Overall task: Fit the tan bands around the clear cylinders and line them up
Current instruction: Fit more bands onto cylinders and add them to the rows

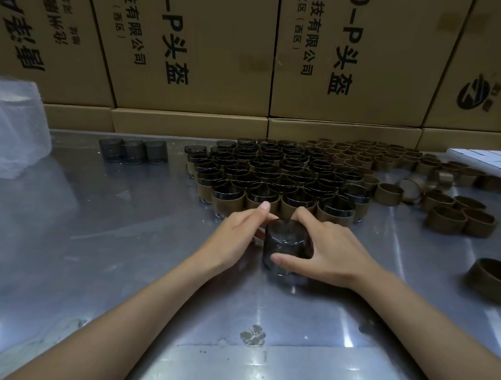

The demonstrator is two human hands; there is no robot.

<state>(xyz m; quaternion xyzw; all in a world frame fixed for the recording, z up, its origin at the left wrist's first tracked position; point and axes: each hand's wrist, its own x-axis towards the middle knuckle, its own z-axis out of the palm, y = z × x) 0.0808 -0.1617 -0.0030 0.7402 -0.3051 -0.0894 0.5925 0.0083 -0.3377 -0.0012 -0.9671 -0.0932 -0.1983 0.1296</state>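
- A person's right hand [324, 253] curls its grip around a clear smoky cylinder [287, 245] near the middle of the steel worktop [100, 269], thumb on the near wall and fingers over the far side.
- The left hand [241, 236] rests against the cylinder's left side, fingers fairly straight, index finger reaching towards the rows beyond; what lies under that palm cannot be told.
- Just beyond the hands stands a packed block of banded cylinders [273, 176], each wearing a tan band, its nearest row just beside the fingertips.
- To the right of that block lie loose tan bands [395, 165], some standing in rows at the back, others scattered; one lone band [492, 281] sits near the right edge.
- Three bare cylinders [133, 151] stand side by side at back left, well apart from the block.
- A clear plastic bag [13, 125] slumps at far left; a white flat item [488, 161] lies at far right.
- Stacked cardboard cartons [210, 51] wall off the rear, printed "有限公司", "头盔" and "(西区)".
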